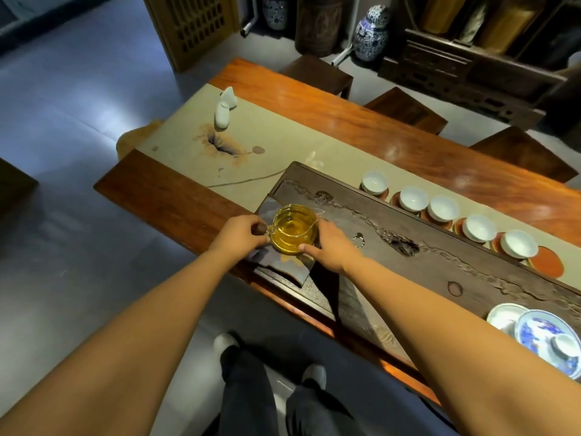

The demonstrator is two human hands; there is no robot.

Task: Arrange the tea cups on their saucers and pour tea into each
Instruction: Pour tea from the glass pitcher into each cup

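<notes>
A glass pitcher (pixel 294 229) of amber tea stands on a dark cloth at the left end of the dark tea tray (pixel 440 265). My left hand (pixel 240 229) pinches its wooden handle knob. My right hand (pixel 330 243) rests against the pitcher's right wall, thumb on the glass. Several empty white cups, the nearest of them (pixel 518 243), sit in a row along the tray's far side, each on a reddish saucer. One bare red saucer (pixel 547 261) lies at the row's right end.
A blue-and-white lidded bowl (pixel 550 341) stands at the tray's right end. A white figurine (pixel 224 110) sits on the beige table runner far left. Dark stools line the table's far side. My legs and feet show below the table's near edge.
</notes>
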